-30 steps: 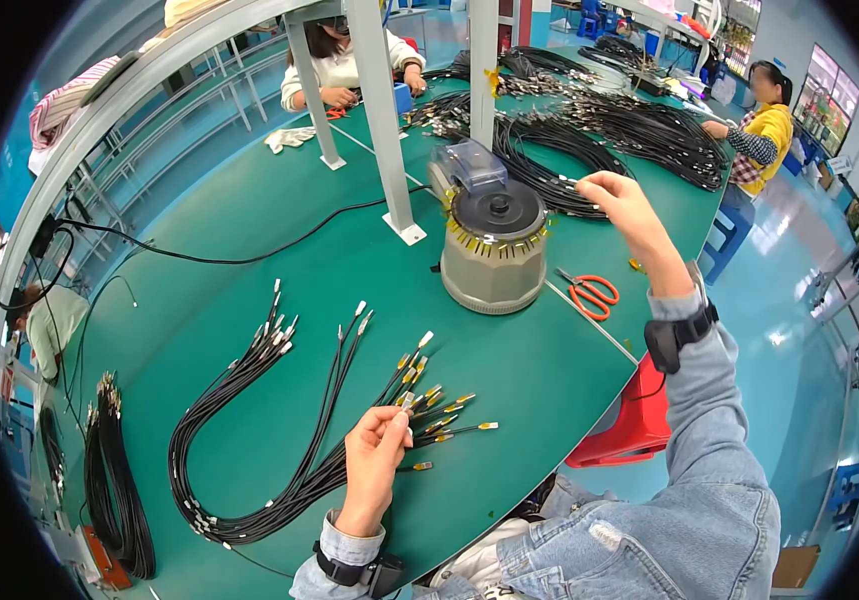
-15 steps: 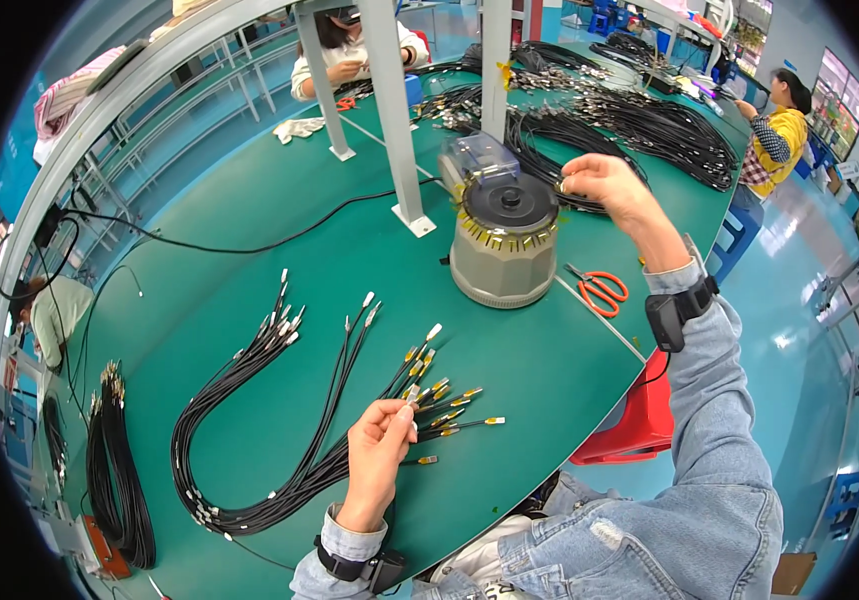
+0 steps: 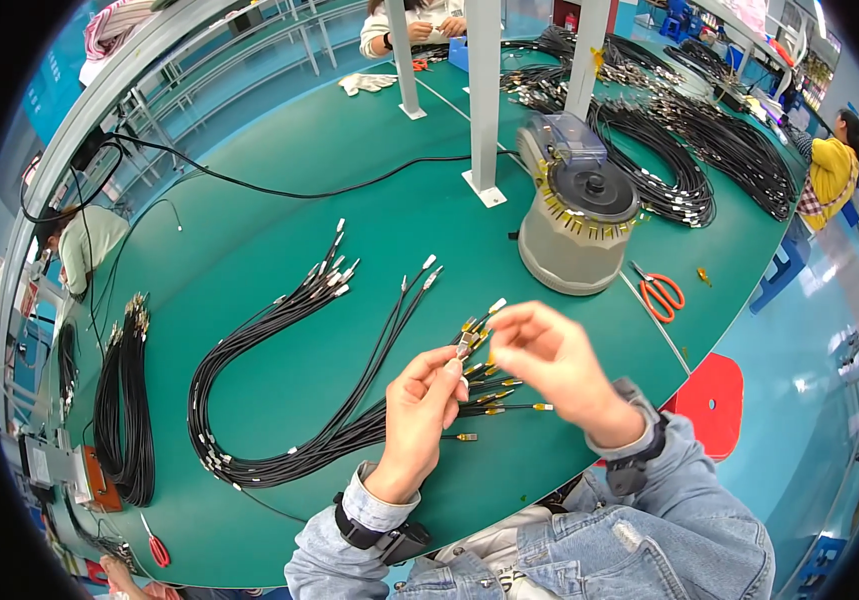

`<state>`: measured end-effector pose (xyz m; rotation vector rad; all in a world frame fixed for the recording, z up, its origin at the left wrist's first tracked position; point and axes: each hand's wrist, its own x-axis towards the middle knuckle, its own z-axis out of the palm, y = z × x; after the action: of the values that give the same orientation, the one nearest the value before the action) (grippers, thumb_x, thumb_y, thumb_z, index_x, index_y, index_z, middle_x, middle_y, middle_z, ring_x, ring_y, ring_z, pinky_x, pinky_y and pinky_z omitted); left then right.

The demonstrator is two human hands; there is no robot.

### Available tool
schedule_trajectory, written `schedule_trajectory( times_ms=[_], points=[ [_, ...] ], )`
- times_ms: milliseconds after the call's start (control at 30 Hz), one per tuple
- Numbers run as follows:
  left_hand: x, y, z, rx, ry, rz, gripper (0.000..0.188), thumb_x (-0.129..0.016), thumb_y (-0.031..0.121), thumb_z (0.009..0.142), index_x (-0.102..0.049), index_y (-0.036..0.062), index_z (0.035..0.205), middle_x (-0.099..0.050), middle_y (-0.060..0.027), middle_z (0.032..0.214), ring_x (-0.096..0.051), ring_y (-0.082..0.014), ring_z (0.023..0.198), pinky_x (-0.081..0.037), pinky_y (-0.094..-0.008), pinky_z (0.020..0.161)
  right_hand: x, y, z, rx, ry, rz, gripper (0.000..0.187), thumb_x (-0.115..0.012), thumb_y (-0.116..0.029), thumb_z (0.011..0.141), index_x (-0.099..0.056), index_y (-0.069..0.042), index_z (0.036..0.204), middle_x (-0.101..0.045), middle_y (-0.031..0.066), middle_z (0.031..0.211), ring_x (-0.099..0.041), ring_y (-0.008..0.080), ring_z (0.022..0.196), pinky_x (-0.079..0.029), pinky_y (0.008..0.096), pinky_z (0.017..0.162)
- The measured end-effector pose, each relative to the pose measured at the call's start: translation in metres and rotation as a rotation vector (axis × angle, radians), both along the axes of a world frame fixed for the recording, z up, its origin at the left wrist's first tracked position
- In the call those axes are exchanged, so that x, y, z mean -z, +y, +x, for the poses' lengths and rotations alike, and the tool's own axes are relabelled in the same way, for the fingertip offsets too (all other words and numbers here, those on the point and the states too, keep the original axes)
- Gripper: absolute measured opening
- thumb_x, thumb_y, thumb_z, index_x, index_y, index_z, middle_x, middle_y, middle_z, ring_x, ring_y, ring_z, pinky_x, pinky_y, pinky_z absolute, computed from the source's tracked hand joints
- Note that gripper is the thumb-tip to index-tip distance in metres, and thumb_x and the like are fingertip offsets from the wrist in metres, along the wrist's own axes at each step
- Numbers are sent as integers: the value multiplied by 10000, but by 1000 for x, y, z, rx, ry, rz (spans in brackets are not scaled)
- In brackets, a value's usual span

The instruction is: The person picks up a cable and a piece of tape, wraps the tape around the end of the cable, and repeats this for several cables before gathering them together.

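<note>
My left hand (image 3: 424, 410) pinches a black cable near its metal connector (image 3: 464, 343), held up over the table. Close by on the right, my right hand (image 3: 554, 365) has curled fingers, slightly blurred, with a small piece of yellow tape at the tips. Beneath both hands fans out a bundle of black cables (image 3: 294, 462), looping left across the table. Several of its ends carry yellow tape, others white tags. Beyond my right hand stands a round tape dispenser (image 3: 574, 235), yellow strips sticking out around its dark top.
Orange-handled scissors (image 3: 661, 297) lie right of the dispenser. Another cable bundle (image 3: 124, 410) and red-handled snips (image 3: 157, 548) are at left. Metal posts (image 3: 484, 100) rise from the green table (image 3: 259, 230). Far right are cable heaps (image 3: 729, 140); co-workers sit around. A red stool (image 3: 714, 405) stands beside me.
My right hand has come from beside the dispenser down to the cable end in my left hand. The left hand still holds the cable. The whole view has shifted.
</note>
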<state>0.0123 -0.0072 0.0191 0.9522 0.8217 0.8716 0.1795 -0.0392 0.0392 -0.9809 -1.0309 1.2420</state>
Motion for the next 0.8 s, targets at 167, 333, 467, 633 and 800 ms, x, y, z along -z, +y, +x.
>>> schedule_trajectory(
  times_ms=[167, 333, 467, 633, 800],
  points=[
    [-1, -1, -2, 4, -37, -27, 190, -547, 114, 898, -573, 39, 1071, -546, 12, 686, -390, -2, 503, -246, -160, 417, 25, 1, -24, 66, 33, 105, 286, -625, -25, 809, -514, 11, 1071, -567, 44, 889, -537, 106, 817, -427, 264, 775],
    [-1, -1, -2, 22, -28, -32, 192, -551, 117, 897, -575, 47, 1074, -538, 19, 678, -392, 2, 514, -239, -161, 418, 29, 3, -27, 127, 27, 149, 288, -627, -9, 805, -507, 20, 1066, -567, 49, 884, -536, 107, 826, -424, 270, 782],
    [-3, -3, 0, 19, -33, -46, 187, -552, 120, 898, -575, 49, 1069, -537, 20, 677, -390, 2, 509, -240, -159, 418, 29, 3, -27, 161, 21, 154, 293, -629, 1, 801, -504, 20, 1066, -567, 44, 868, -532, 107, 828, -422, 271, 781],
    [-2, -5, 2, -3, -25, -43, 186, -551, 125, 899, -571, 48, 1067, -534, 20, 673, -387, 1, 503, -241, -157, 414, 28, 2, -29, 212, 36, 146, 297, -630, 13, 796, -498, 20, 1062, -566, 40, 844, -527, 107, 817, -420, 271, 776],
    [-1, -8, 3, -14, -58, -48, 190, -538, 119, 905, -560, 41, 1076, -536, 11, 669, -395, -8, 488, -262, -160, 405, 31, 2, -34, 278, 36, 188, 294, -630, 20, 793, -495, 18, 1055, -564, 43, 841, -523, 108, 809, -419, 268, 772]
  ],
)
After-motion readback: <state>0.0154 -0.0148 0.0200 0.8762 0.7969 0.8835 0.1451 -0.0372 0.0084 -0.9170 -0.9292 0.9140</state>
